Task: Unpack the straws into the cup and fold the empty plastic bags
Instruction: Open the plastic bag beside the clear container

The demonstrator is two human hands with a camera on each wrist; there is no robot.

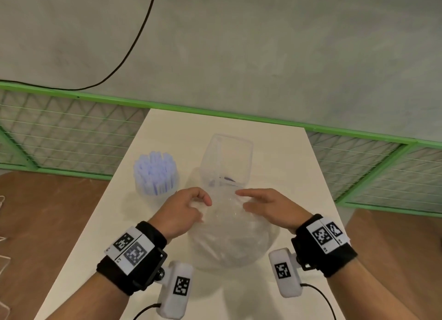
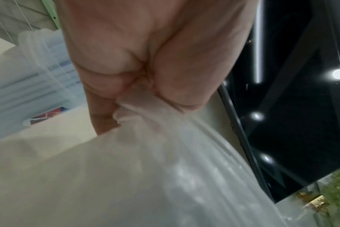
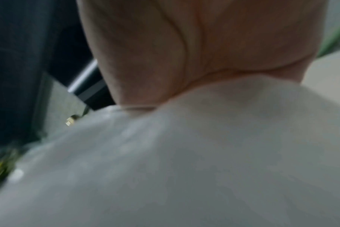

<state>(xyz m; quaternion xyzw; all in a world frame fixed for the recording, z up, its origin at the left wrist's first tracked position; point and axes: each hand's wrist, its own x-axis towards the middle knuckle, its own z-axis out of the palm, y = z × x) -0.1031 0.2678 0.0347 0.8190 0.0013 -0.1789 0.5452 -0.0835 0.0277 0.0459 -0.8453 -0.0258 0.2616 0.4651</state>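
The cream-topped bench (image 1: 275, 152) carries a clear plastic cup of pale blue straws (image 1: 156, 173) near its left edge. Right of the cup, toward the far edge, stands an upright clear plastic bag (image 1: 226, 161). In front of it, toward the near edge, lies a crumpled clear plastic bag (image 1: 233, 243), with the left hand (image 1: 184, 212) on its left side and the right hand (image 1: 270, 206) on its right.
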